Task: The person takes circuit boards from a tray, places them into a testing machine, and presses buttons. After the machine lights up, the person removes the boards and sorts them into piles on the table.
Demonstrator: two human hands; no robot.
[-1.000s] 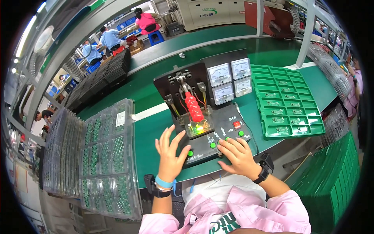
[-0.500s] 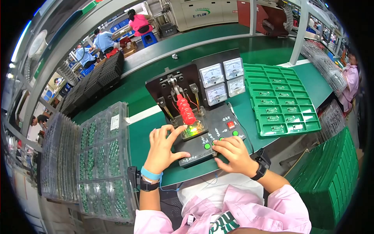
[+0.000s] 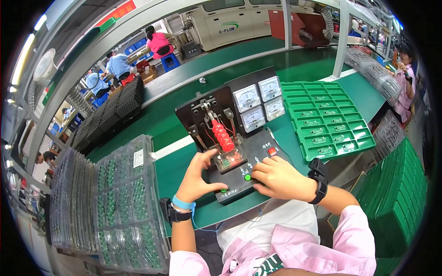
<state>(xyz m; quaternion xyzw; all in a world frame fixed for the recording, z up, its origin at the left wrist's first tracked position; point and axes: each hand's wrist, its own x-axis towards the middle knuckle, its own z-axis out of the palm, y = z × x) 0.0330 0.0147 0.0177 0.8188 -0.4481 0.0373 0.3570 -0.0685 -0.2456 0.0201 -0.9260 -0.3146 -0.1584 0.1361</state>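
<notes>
A black test fixture (image 3: 237,186) with a panel of buttons stands before me on the green bench. Its red-handled toggle clamp (image 3: 223,136) reaches down to a clear block (image 3: 229,159) holding a small circuit board, where a reddish light glows. My left hand (image 3: 195,177) is open, index finger beside the block's left edge, thumb on a green button (image 3: 223,190) near the panel's front corner. Over the panel's right part lies my right hand (image 3: 283,178), empty, its fingers bent and thumb apart. Its fingertips are beside another green button (image 3: 247,177) and hide the other buttons.
Four-dial analog meters (image 3: 253,119) rise behind the fixture. To the right sits a green compartment tray (image 3: 294,99) with several small boards. Clear trays of boards (image 3: 124,184) stand stacked at left, green trays (image 3: 391,202) at lower right. Co-workers (image 3: 159,43) sit beyond the bench.
The glow at the block has turned from yellow-green to red. My left thumb now rests on the corner button. My right hand has shifted over the panel, covering more buttons. The view has shifted slightly.
</notes>
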